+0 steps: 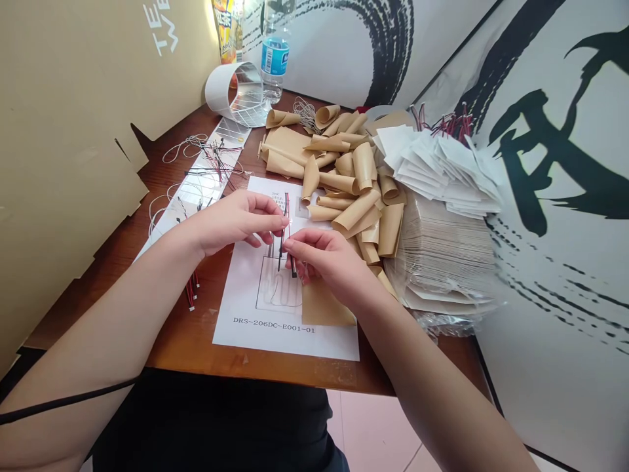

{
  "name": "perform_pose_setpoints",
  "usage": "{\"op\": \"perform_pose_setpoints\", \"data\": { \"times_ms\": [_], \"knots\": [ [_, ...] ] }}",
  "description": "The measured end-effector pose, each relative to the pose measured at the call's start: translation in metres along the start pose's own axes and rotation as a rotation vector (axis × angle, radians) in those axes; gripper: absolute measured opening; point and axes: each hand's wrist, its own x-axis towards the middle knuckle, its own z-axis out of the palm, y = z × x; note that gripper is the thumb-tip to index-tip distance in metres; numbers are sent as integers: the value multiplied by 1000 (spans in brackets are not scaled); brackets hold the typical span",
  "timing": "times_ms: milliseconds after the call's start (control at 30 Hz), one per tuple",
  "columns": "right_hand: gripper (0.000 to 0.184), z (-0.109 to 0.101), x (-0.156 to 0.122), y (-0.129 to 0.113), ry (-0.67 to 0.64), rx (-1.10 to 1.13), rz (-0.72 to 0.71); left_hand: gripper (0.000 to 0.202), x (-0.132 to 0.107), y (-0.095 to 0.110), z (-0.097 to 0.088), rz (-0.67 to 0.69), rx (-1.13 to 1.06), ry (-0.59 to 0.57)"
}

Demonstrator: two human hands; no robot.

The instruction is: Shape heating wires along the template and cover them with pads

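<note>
Over a printed sheet with a line drawing, both my hands meet at a thin wire lead with red and black strands. My left hand pinches it between thumb and forefinger. Close beside it, my right hand is closed on the lower part of the lead, where short black ends poke out below the fingers. Under my right hand lies a flat piece of brown paper, partly covered. A thin pale wire curves over the drawing.
Curled brown papers heap behind the sheet. At right stand a bagged stack of cards and white packets with red-black leads. A white strip with wires lies left. A bottle and a white roll stand behind.
</note>
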Motion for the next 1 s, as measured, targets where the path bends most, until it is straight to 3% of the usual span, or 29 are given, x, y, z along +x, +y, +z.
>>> {"op": "perform_pose_setpoints", "data": {
  "times_ms": [200, 800, 867, 933, 1000],
  "knots": [
    [40, 1, -1, -4, -16, -19, 25, 19, 1, 2, 4, -32, 35, -2],
    [35, 1, -2, -4, 15, -17, 61, 16, 1, 0, 0, 44, 122, -15],
    [34, 1, -2, -5, 7, -11, 73, 14, 2, -3, -1, 152, 255, 103],
    [34, 1, -1, -7, -10, -9, 80, 20, 4, -7, -1, 380, 487, 251],
    [36, 0, -1, -8, -24, -3, 74, 24, 7, -11, 0, 614, 667, 322]
  ]
}}
